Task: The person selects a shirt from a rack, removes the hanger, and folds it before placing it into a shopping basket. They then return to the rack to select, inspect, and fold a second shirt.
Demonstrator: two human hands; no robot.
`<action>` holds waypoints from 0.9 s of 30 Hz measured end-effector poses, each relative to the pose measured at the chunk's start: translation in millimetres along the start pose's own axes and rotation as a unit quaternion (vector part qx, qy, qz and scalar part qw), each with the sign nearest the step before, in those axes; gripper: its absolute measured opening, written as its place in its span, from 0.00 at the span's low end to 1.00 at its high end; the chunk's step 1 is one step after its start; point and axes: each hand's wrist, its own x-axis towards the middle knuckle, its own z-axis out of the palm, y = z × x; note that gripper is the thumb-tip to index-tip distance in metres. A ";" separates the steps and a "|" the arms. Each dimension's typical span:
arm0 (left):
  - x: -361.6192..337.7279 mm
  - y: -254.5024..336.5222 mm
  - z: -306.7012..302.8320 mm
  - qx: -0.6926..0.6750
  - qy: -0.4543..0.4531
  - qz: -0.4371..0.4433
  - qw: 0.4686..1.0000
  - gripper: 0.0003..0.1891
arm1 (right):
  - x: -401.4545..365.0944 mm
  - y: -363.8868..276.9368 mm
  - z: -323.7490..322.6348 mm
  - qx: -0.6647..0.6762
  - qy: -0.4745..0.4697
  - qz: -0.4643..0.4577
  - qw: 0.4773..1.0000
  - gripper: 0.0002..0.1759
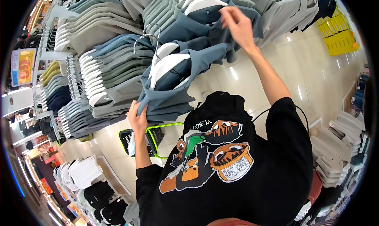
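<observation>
My left hand (137, 114) is closed on the shoulder edge of a blue-grey shirt (169, 92). That shirt hangs on a white hanger (167, 68), with a second white hanger (165, 50) and matching blue-grey fabric right behind it. Two metal hooks rise above them, off to the side of the rack's row. Higher up, my right hand (239, 27) is beside another blue-grey shirt (197, 23) on a white hanger (205, 3). Its fingers are half bent, with the thumb apart, and I see nothing held in them.
Rows of grey and green shirts (122, 70) hang on racks to the left and top. Below my left forearm, a black shopping basket with a lime-green frame (156, 141) stands on the shiny floor (284, 72). Yellow baskets (337, 32) are at upper right; folded clothes (335, 143) lie on the right.
</observation>
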 end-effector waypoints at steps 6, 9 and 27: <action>11.3 11.3 0.1 0.028 0.007 0.078 0.997 0.17 | 30.3 4.6 -33.3 -0.316 0.024 -0.221 0.923 0.19; 6.4 23.8 3.4 -0.086 0.061 -0.075 0.992 0.25 | 34.3 4.5 -35.2 -0.363 0.024 -0.234 0.902 0.23; -45.8 46.0 -18.6 -0.060 -0.005 -0.102 0.993 0.09 | 45.5 -32.2 -84.0 -0.414 -0.098 -0.189 0.885 0.15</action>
